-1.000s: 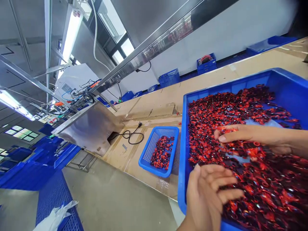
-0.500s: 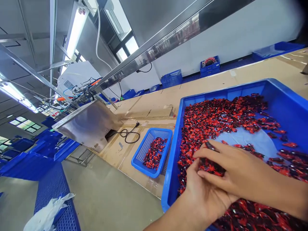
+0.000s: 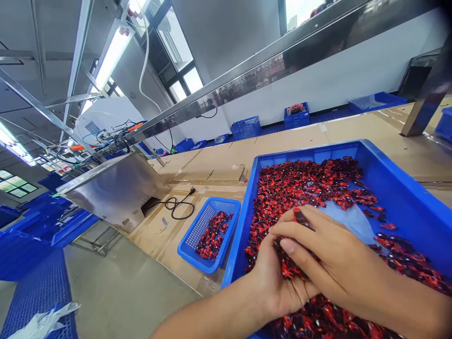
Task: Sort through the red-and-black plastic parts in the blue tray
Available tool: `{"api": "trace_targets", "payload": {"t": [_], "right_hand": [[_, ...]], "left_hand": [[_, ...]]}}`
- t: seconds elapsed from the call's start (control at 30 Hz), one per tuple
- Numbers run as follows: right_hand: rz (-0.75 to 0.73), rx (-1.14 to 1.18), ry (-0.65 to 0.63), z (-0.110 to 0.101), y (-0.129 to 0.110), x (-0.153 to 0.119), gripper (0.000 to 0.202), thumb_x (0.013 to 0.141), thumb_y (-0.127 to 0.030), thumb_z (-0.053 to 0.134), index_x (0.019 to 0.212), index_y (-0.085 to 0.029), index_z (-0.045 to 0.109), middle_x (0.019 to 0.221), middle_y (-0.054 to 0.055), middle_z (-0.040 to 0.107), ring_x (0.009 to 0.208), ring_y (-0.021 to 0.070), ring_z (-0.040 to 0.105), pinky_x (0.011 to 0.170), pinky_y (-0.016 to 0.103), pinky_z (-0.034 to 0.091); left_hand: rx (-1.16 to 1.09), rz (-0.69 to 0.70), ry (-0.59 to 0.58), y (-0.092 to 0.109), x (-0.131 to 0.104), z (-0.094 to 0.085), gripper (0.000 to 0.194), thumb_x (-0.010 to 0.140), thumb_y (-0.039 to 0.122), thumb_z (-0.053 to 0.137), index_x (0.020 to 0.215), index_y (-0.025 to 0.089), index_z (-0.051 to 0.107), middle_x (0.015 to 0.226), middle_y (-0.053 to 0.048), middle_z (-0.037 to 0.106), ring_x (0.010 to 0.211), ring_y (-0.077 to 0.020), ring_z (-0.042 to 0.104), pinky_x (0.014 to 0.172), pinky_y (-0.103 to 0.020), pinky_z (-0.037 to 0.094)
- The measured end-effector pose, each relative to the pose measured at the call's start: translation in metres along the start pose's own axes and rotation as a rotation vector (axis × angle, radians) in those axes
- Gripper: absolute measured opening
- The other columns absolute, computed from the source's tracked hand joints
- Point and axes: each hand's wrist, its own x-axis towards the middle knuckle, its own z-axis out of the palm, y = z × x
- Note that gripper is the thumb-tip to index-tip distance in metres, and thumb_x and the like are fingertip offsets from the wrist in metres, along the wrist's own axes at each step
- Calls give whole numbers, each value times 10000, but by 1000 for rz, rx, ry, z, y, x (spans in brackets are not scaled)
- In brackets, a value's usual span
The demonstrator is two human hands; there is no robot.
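Small glossy red-and-black pieces [image 3: 293, 183] cover much of the floor of a large blue tray [image 3: 399, 179]; I cannot make out their exact kind. Over the tray, my left hand [image 3: 271, 287] is cupped palm up and cradles several of the pieces [image 3: 289, 268]. My right hand [image 3: 332, 249] closes over it from above, its fingers curled round pieces, one of which sticks up between thumb side and fingers. The fingertips partly hide what is held. A pale sheet [image 3: 348, 219] shows on the tray floor. Beside the tray, a blue perforated basket [image 3: 194, 230] holds more such pieces.
A cardboard-covered table [image 3: 169, 242] bears the tray and basket. On its left stands a steel housing [image 3: 116, 193] with a black cable and plug [image 3: 180, 212]. A metal beam [image 3: 247, 80] crosses above. Blue crates [image 3: 296, 115] line the wall behind.
The view has shifted, so tray and basket sit lower and further left. Both hands stay together over the tray, the right fingers drawn closer over the pieces in the left palm.
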Motion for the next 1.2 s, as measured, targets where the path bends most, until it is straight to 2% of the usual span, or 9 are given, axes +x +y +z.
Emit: {"api": "trace_targets", "payload": {"t": [0.07, 0.2, 0.37, 0.53, 0.7, 0.83, 0.93, 1.03, 1.2], "right_hand": [[35, 61, 83, -8, 4, 5, 334, 1176, -310, 492, 1189, -302, 825, 991, 67, 761, 869, 223, 733, 714, 342, 584], [208, 132, 169, -25, 21, 17, 339, 1196, -402, 485, 1226, -330, 814, 1105, 53, 839, 1007, 254, 803, 834, 385, 638], [309, 188, 167, -43, 35, 28, 362, 1165, -465, 492, 1147, -316, 821, 1001, 43, 869, 902, 261, 839, 769, 382, 660], [211, 148, -21, -38, 37, 26, 332, 1131, -335, 441, 1095, -311, 770, 685, -35, 775, 563, 190, 753, 507, 303, 496], [76, -85, -210, -21, 30, 18, 352, 1061, -210, 378, 1121, -268, 719, 617, -14, 751, 503, 243, 731, 479, 346, 352], [154, -9, -163, -21, 22, 18, 335, 1047, -198, 408, 1206, -251, 697, 560, -42, 694, 463, 231, 690, 454, 329, 349], [202, 76, -98, -27, 24, 20, 341, 1102, -245, 435, 1271, -269, 730, 629, -51, 752, 504, 199, 727, 474, 300, 450], [160, 77, 2, -32, 29, 19, 351, 1153, -323, 477, 1338, -292, 773, 690, -48, 800, 487, 181, 726, 537, 295, 558], [69, -40, 142, -35, 37, 14, 321, 1177, -504, 573, 1249, -322, 827, 725, -26, 826, 527, 196, 764, 518, 312, 570]], "left_hand": [[40, -3, -3, 4, 4, 8, 504, 1139, 500, 552, 1185, 58, 790, 1085, -152, 843, 913, -214, 836, 739, -290, 694], [103, -85, 41, 11, 17, 30, 675, 1176, 544, 345, 1052, 50, 788, 881, -137, 795, 671, -202, 775, 577, -284, 655], [167, -248, -92, 9, 48, 43, 714, 1131, 619, 354, 1010, 75, 800, 816, -142, 751, 628, -204, 738, 517, -267, 614], [168, -281, -57, -3, 74, 28, 615, 1085, 665, 538, 958, 121, 794, 730, -79, 711, 589, -190, 707, 491, -279, 615], [161, -255, 88, -17, 66, 3, 569, 1001, 678, 728, 849, 130, 760, 709, -82, 711, 598, -178, 706, 514, -238, 582], [253, -208, 103, -23, 62, 2, 548, 981, 647, 760, 774, 139, 750, 623, -51, 631, 516, -114, 579, 464, -168, 413], [351, -290, 45, -20, 70, 5, 663, 993, 747, 640, 698, 158, 710, 620, -79, 616, 504, -128, 541, 435, -187, 345], [377, -345, -29, -15, 78, 3, 753, 1024, 797, 463, 808, 148, 778, 710, -131, 680, 563, -170, 615, 436, -195, 369], [426, -321, -112, -11, 73, 5, 824, 1060, 716, 278, 1004, 117, 841, 736, -190, 702, 574, -217, 619, 444, -212, 372]]}}
